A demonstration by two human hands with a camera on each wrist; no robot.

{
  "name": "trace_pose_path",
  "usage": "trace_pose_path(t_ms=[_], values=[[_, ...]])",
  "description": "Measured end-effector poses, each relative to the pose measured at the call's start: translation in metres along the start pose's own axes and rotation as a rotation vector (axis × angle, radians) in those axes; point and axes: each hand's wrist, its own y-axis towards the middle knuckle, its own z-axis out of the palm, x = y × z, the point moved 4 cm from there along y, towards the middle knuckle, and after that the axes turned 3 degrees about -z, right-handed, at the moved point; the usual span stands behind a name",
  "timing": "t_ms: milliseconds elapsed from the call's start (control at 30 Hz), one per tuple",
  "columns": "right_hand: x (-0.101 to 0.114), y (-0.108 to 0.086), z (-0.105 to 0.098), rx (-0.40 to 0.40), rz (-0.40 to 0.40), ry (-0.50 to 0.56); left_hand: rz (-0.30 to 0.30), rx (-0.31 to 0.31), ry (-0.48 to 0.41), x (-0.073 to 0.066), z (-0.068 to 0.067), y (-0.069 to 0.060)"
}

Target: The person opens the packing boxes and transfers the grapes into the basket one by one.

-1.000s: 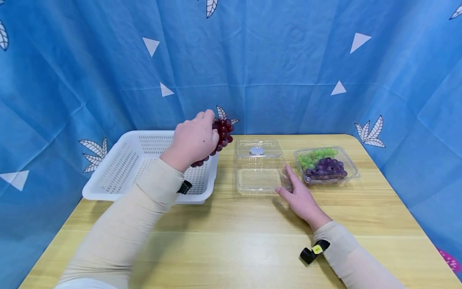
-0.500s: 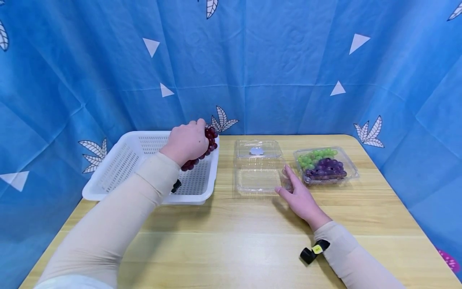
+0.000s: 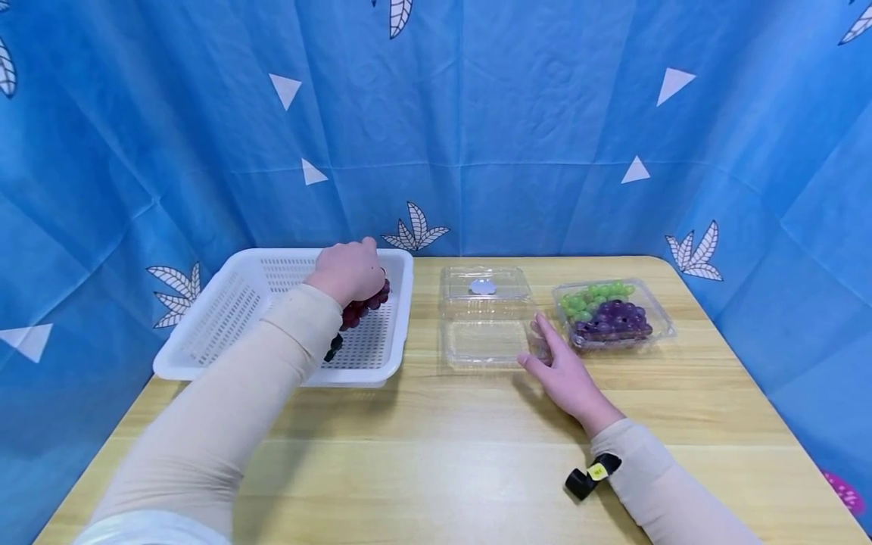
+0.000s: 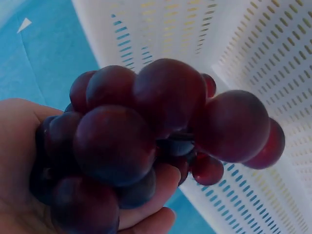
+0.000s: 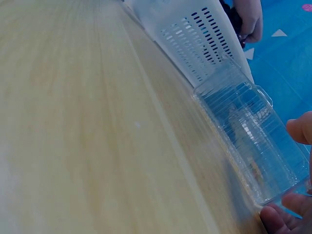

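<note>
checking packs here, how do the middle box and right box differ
The middle box shows no fruit; the right box holds green grapes and purple grapes. The middle box lies open, its lid folded back; the right box shows no folded-out lid. Both are clear and on the table.

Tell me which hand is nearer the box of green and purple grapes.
Right. The right hand is just left of the grape box, at the right end of the open clear container; the left hand is farther off, over the white basket, holding red grapes.
</note>
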Motion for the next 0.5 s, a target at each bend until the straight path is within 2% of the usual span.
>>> trace_pose_path(t_ms=[167, 367, 500], values=[[-0.002, 0.0, 0.0, -0.006, -0.002, -0.01, -0.029, 0.015, -0.033, 0.002, 0.008, 0.008], [-0.004, 0.001, 0.001, -0.003, -0.005, -0.008, -0.038, 0.072, -0.041, 0.002, 0.021, 0.015], [-0.005, 0.002, 0.001, -0.003, -0.011, -0.01, -0.046, 0.044, -0.043, 0.003, 0.024, 0.018]])
